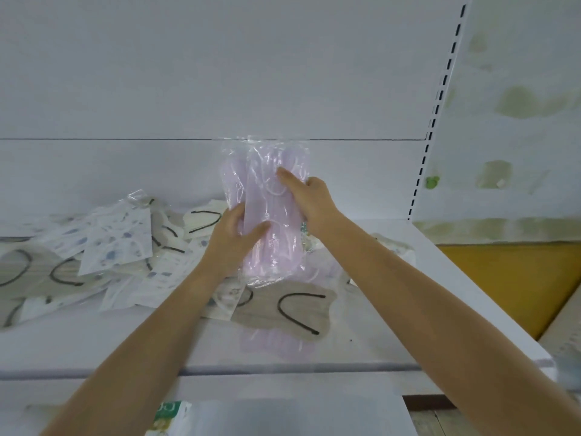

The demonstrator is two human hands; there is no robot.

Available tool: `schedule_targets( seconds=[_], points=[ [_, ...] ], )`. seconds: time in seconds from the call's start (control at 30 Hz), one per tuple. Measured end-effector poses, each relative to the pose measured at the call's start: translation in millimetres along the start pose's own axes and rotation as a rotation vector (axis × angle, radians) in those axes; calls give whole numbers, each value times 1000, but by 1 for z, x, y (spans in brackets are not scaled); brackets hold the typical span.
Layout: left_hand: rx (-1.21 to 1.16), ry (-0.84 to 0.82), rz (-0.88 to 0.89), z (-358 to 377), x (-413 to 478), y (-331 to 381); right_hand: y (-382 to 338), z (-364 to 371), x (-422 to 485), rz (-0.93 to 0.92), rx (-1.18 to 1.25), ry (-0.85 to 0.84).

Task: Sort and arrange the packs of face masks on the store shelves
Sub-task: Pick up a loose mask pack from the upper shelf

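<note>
Mask pack (267, 212) upright between both hands, above loose packs (103, 243) on shelf (393, 325)

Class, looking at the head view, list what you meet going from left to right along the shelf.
Far-left grey masks → white patterned packs → left hand → pink pack → right hand → slotted upright → yellow surface.

No legible text; green lettering on the lowest pack (171, 415) is blurred.

A stained wall (518, 99) at two o'clock, a green blob (432, 182) at three, a yellow board (503, 278) at four.
</note>
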State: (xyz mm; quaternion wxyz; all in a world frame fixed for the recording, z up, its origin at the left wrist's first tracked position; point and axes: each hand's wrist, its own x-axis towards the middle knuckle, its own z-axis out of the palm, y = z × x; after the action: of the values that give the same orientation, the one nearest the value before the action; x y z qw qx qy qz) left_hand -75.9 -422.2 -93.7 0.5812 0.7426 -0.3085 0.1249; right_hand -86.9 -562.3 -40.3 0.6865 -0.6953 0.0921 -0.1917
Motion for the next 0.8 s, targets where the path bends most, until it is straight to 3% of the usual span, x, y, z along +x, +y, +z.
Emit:
schedule_targets(
  seconds=[0.23,0.43,0.6,0.8],
  points=[
    [-123,10,-95,-8,6,0,11,-34,-11,-92,-240,-249],
    [-13,-59,-82,-25,13,33,-8,-15,-31,-327,-314,-193],
    [20,33,11,-87,-27,45,-18,45,-78,-479,-300,-206],
    [7,278,-26,-189,-128,34,2,165,-162,-577,-334,-275]
  ],
)
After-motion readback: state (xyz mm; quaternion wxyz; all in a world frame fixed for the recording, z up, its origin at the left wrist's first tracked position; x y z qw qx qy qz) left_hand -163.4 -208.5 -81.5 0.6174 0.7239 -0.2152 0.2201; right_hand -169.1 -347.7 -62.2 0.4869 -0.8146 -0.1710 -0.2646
